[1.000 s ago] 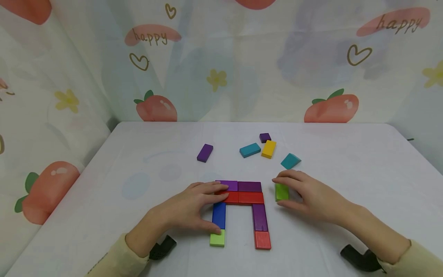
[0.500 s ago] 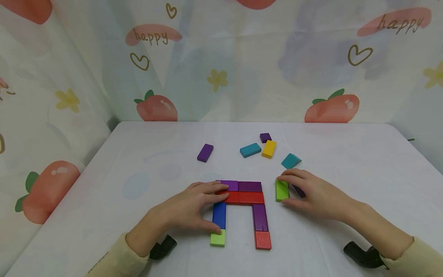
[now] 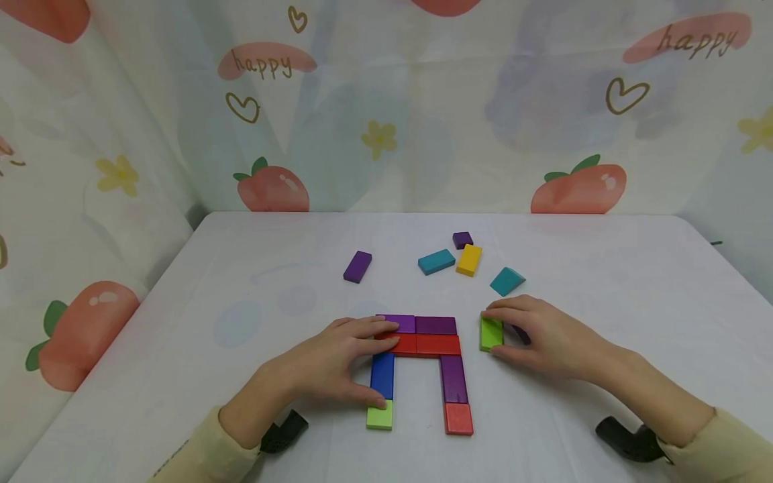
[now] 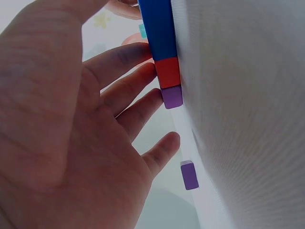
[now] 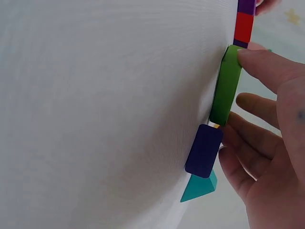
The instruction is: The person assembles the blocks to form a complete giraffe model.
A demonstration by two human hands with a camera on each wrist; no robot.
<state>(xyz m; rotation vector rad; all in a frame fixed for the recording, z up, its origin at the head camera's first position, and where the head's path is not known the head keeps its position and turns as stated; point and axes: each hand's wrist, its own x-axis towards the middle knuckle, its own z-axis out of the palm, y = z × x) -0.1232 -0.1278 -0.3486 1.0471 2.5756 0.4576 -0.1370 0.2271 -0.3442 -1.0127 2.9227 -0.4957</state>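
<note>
My left hand (image 3: 335, 359) rests spread over the left side of a flat arch of blocks. Its fingertips touch the left purple block (image 3: 403, 323) and the left red block (image 3: 406, 345), and its thumb lies on a light green block (image 3: 379, 417) below the blue block (image 3: 382, 377). My right hand (image 3: 549, 335) pinches a green block (image 3: 490, 335) by its two ends, thumb at the near end, fingers at the far end. The right wrist view shows this green block (image 5: 226, 86) against the tabletop. A dark purple block (image 5: 204, 150) sits beside it, partly hidden under the right hand in the head view.
The arch's right leg has a purple block (image 3: 453, 379) and a red block (image 3: 458, 419). Behind lie a purple block (image 3: 358, 266), a teal block (image 3: 437, 261), a yellow block (image 3: 469, 260), a small dark purple block (image 3: 462, 240) and a teal wedge (image 3: 507, 281). A patterned curtain encloses the table.
My right hand has shifted slightly rightward, and its fingers have come onto the green block's ends. The dark purple block beside it now shows. My left hand has stayed in place.
</note>
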